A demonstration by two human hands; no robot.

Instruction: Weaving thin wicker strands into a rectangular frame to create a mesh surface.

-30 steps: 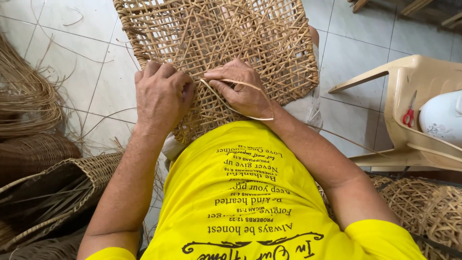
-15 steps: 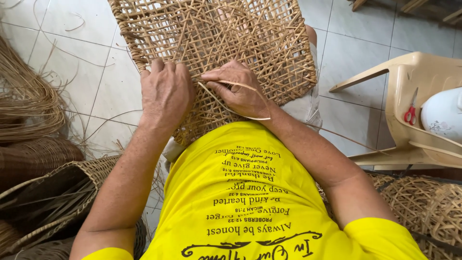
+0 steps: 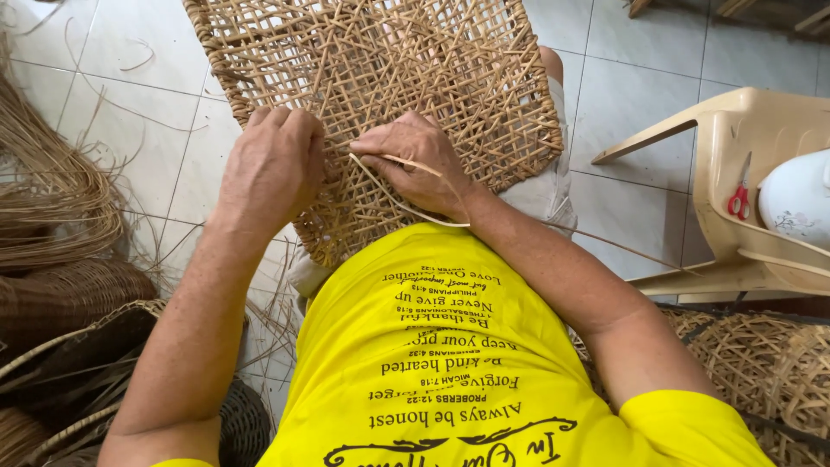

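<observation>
A woven rattan panel [image 3: 380, 78] with an open lattice rests on my lap and reaches out over the tiled floor. My left hand [image 3: 275, 164] presses on the panel's near left part, fingers curled into the weave. My right hand [image 3: 413, 160] lies just beside it and pinches a thin rattan strand [image 3: 406, 206] that loops from the weave back under my wrist. The two hands almost touch. My yellow shirt [image 3: 450, 363] fills the lower middle.
Bundles of loose rattan strips [image 3: 52, 190] and dark woven baskets [image 3: 69, 294] lie at the left. A beige plastic chair [image 3: 743, 173] at the right holds red-handled scissors [image 3: 739, 199] and a white container [image 3: 800, 203]. Another woven basket [image 3: 761, 363] sits at the lower right.
Both hands have stayed close together on the panel, with small finger movements on the strand. The view has shifted slightly.
</observation>
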